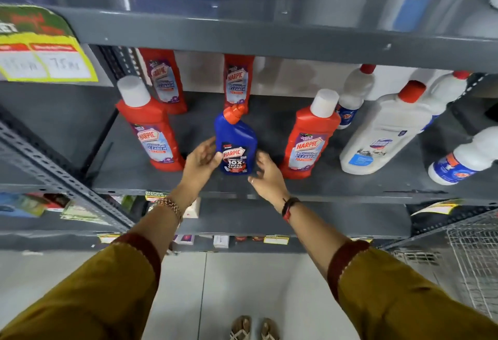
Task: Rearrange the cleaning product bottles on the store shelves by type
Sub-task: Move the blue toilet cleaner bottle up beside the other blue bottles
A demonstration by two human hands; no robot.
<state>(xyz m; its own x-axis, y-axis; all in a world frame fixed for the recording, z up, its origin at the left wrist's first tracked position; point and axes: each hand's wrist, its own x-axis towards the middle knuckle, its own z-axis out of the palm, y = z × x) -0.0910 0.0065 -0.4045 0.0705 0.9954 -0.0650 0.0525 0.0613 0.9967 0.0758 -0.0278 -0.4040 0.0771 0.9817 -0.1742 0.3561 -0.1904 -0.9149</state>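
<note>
Head view: four red bottles [310, 140], one blue bottle [235, 142]

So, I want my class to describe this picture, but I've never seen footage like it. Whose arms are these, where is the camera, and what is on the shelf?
There is no machine. A person wears the camera on their head, so you look down along their own arms at a grey store shelf. The left hand and right hand are open on either side of a blue bottle; the left thumb touches its label, but neither hand grips it. Around it stand four red bottles, one being, with white bottles to the right. The person's sandalled feet show below.
</note>
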